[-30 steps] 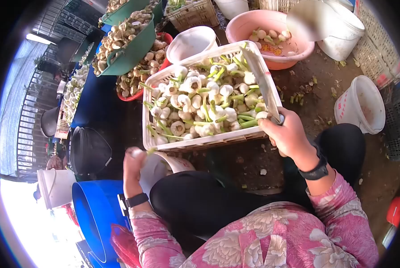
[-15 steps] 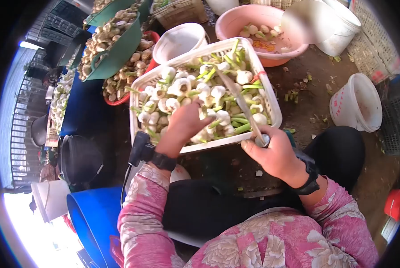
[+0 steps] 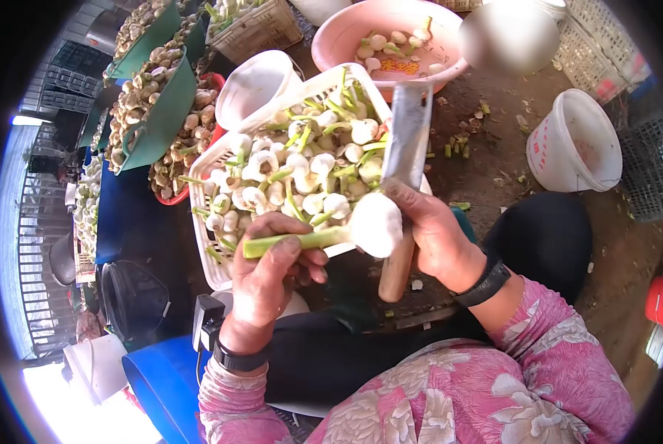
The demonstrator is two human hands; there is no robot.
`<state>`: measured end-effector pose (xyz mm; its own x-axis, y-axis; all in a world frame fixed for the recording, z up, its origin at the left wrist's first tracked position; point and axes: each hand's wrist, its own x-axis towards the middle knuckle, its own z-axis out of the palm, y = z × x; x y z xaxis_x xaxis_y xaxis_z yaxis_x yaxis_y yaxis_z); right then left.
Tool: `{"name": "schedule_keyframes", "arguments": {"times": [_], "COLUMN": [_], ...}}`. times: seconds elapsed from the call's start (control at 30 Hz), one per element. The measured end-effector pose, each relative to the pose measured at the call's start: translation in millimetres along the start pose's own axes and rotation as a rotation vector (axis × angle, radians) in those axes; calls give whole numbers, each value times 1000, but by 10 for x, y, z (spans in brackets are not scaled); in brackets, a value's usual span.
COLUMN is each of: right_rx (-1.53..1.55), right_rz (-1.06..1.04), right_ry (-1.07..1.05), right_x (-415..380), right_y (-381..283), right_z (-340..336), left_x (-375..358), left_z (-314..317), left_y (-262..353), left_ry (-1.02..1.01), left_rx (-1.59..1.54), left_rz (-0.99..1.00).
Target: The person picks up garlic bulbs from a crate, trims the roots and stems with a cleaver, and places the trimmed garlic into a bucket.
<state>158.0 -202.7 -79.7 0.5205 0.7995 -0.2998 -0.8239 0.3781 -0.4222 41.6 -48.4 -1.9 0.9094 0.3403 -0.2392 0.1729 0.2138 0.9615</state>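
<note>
My left hand (image 3: pixel 268 277) is closed on the green stem of a garlic bulb (image 3: pixel 376 224), the stem lying level between thumb and fingers. The white bulb points right, up against my right hand (image 3: pixel 447 248). That hand grips a cleaver (image 3: pixel 407 129) with a wooden handle, its broad metal blade pointing up and away from me. The thumb lies at the base of the blade, close beside the bulb. Beyond both hands stands a white plastic crate (image 3: pixel 373 90) heaped with garlic bulbs (image 3: pixel 299 163) on green stems.
A pink basin (image 3: pixel 331 46) with some garlic stands beyond the crate, next to a white bucket (image 3: pixel 246 92). Green tubs (image 3: pixel 157 122) of unpeeled garlic are at left. Another white bucket (image 3: pixel 561 152) stands right. A blue barrel (image 3: pixel 165 381) is near my left arm. Cut stems (image 3: pixel 457 146) litter the floor.
My left hand has come out of the crate toward me with a garlic bulb held by its stem. My right hand has turned the cleaver upright and brought it beside the bulb.
</note>
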Motion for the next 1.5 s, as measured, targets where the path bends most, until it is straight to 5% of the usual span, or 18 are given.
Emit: {"name": "schedule_keyframes", "arguments": {"times": [0.17, 0.23, 0.3, 0.37, 0.43, 0.57, 0.7, 0.73, 0.87, 1.0, 1.2, 1.23, 1.27, 1.3, 1.37, 1.43, 1.5], "right_rx": [99, -9, -125, -250, -286, -591, -1656, -1690, -1730, -1735, -1701, -1684, -1723, -2203, -1752, -1663, -1730], "right_rz": [61, -4, -88, -127, -141, -377, -620, -883, -923, -925, -1027, -1049, -839, -843, -551, -881, -903], "right_ry": [-152, -48, -11, 30, -21, 1, 170, 67, -152, -298, -179, -177, 28, -277, 335, 208, 60], "right_x": [-216, -294, -279, -295, -364, -375, -452, -395, -440, -431, -356, -334, -269, 2, -16, -279, -321], "right_y": [-50, -73, 4, 96, 141, 176, 38, 84, 245, 231, 252, 248, 287, 127, 161, 150, 93], "right_z": [51, 133, 45, 66, 202, 255, 221, 138, 192, 252, 144, 80, -30, -401, -485, 62, 184], "left_x": [-74, -56, -126, -268, -232, -301, -329, -325, -327, -238, -293, -340, -410, -462, -462, -376, -380], "left_z": [-69, -8, 19, 194, 322, 340, 136, 77, 46, 46, 213, 235, 233, 219, 137, 107, 85], "left_y": [-47, -72, -28, -18, -107, -166, -149, -66, -141, -173, -209, -167, -115, -76, -34, -2, 81], "left_ry": [142, 376, 404, 126, -110, 22, 37, -74, -52, 204, 224, 159, 94, 24, -9, 123, 165], "left_rx": [-78, 105, 845, 1185, 1155, 705, 407, 333, -269, 519, 97, 245, 392, 542, 602, 455, 564], "left_rz": [63, 417, 710, 611, 469, 241, 370, 322, 211, 188, 142, 269, 394, 521, 573, 501, 559]}}
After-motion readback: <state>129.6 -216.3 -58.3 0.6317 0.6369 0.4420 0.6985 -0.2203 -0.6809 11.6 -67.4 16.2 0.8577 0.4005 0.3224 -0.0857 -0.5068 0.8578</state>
